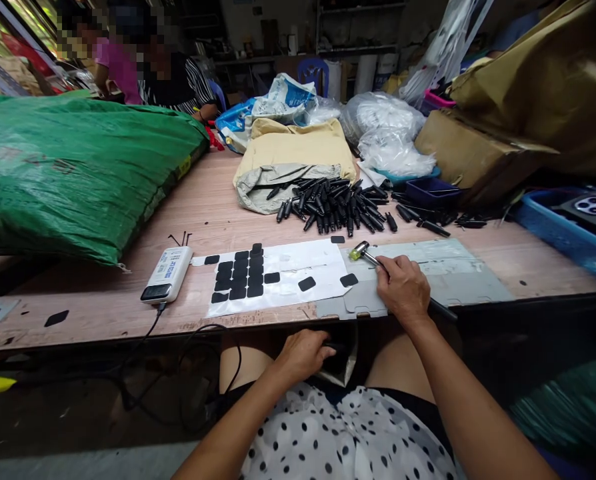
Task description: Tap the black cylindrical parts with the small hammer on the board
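Note:
My right hand (404, 288) is closed around the handle of a small hammer (361, 251), over a grey board (428, 267) at the table's front edge. The hammer has a metal head with a yellow-green face, and its dark grip sticks out behind my hand. Below the table edge, above my lap, my left hand (303, 355) has its fingers curled by something dark that I cannot make out. Left of the hammer, a white sheet (298, 257) carries rows of black rounded squares (241, 273). A few more squares lie loose around it.
Black pen-shaped parts (338, 203) spill from a cream sack (298, 143). A white power bank (167, 275) with a cable lies left of the sheet. A green sack (78, 173) fills the left. At right are a cardboard box (478, 153) and a blue basket (568, 233).

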`<state>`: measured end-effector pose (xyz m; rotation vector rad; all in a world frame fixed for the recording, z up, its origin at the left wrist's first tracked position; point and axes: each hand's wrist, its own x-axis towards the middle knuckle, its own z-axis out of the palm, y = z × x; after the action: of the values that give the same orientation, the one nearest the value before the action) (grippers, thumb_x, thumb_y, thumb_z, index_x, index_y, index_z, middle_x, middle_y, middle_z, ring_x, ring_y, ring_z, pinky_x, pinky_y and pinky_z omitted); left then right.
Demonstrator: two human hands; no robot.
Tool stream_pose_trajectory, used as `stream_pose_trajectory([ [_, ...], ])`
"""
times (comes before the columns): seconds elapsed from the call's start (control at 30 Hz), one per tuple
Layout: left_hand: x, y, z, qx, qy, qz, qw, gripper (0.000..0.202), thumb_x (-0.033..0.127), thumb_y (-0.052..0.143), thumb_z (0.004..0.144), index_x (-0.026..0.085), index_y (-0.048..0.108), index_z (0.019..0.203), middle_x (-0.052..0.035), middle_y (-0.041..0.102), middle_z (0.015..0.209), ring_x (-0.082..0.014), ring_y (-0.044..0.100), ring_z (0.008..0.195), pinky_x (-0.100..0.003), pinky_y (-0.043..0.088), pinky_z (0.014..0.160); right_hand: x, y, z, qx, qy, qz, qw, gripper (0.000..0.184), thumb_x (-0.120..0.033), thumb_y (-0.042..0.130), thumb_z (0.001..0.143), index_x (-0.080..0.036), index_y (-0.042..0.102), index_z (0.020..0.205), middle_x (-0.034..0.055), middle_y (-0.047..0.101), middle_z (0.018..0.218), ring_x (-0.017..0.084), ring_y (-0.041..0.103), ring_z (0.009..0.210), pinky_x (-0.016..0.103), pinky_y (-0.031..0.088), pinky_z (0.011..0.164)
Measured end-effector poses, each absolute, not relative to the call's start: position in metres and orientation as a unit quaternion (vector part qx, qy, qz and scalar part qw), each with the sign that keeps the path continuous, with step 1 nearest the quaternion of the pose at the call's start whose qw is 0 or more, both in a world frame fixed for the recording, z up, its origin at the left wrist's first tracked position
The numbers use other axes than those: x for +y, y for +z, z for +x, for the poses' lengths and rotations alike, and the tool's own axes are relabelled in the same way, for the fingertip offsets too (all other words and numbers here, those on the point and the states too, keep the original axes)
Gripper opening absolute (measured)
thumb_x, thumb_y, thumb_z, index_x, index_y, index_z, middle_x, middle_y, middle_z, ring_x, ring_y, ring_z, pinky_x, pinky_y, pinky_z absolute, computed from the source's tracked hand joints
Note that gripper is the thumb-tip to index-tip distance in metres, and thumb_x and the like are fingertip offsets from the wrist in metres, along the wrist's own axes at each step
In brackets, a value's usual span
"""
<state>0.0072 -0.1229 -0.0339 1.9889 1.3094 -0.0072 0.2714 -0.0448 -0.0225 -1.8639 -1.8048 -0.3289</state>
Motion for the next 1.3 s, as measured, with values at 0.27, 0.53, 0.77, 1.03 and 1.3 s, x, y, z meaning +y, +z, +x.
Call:
stream_pose_trajectory([
  [0.27,-0.098,0.019,0.010,0.313,-0.001,0.809,0.497,0.031,0.049,0.076,0.086,0.029,0.078,0.109,-0.0028,0.078,0.090,-0.0223,0.072,0.081,-0.030,0.052,0.070,-0.046,-0.022,0.271,-0.667,-0.132,-0.688,0.255,0.030,-0.031,0.052,0.097,-0.024,0.073,0.117,0.0080,0.064,0.097,0.023,0.049,0.089,0.036,0.032,0.074],
  [0.53,0.092,0.050,-0.026,0.699,0.286,0.621,0.210,0.029,0.036,0.060,0.096,0.020,0.071,0.118,-0.0087,0.074,0.111,-0.0235,0.066,0.101,-0.033,0.051,0.085,-0.045,-0.022,0.271,-0.666,-0.125,-0.690,0.255,0.030,-0.031,0.051,0.097,-0.024,0.073,0.117,0.0081,0.063,0.097,0.023,0.049,0.089,0.036,0.033,0.075],
  [0.77,0.156,0.018,-0.040,0.788,0.221,0.560,0.129,0.024,0.030,0.073,0.080,0.020,0.074,0.102,-0.0144,0.070,0.123,-0.0324,0.064,0.112,-0.041,0.050,0.092,-0.045,-0.018,0.270,-0.662,-0.114,-0.699,0.245,0.028,-0.030,0.053,0.097,-0.023,0.073,0.114,0.0076,0.064,0.098,0.023,0.050,0.090,0.036,0.033,0.076],
  [1.03,0.091,0.034,-0.044,0.722,0.322,0.582,0.189,0.022,0.033,0.072,0.082,0.021,0.077,0.099,-0.0038,0.076,0.097,-0.0217,0.066,0.091,-0.030,0.049,0.080,-0.045,-0.020,0.270,-0.658,-0.125,-0.699,0.251,0.026,-0.031,0.055,0.096,-0.023,0.074,0.111,0.0070,0.064,0.097,0.022,0.050,0.089,0.034,0.033,0.075],
  [1.3,0.005,0.024,-0.013,0.498,0.237,0.800,0.236,0.015,0.024,0.076,0.078,0.023,0.077,0.094,-0.0022,0.073,0.088,-0.0243,0.057,0.095,-0.035,0.045,0.081,-0.045,-0.021,0.270,-0.659,-0.130,-0.698,0.250,0.027,-0.031,0.054,0.097,-0.022,0.075,0.112,0.0080,0.064,0.096,0.023,0.050,0.089,0.035,0.033,0.075],
])
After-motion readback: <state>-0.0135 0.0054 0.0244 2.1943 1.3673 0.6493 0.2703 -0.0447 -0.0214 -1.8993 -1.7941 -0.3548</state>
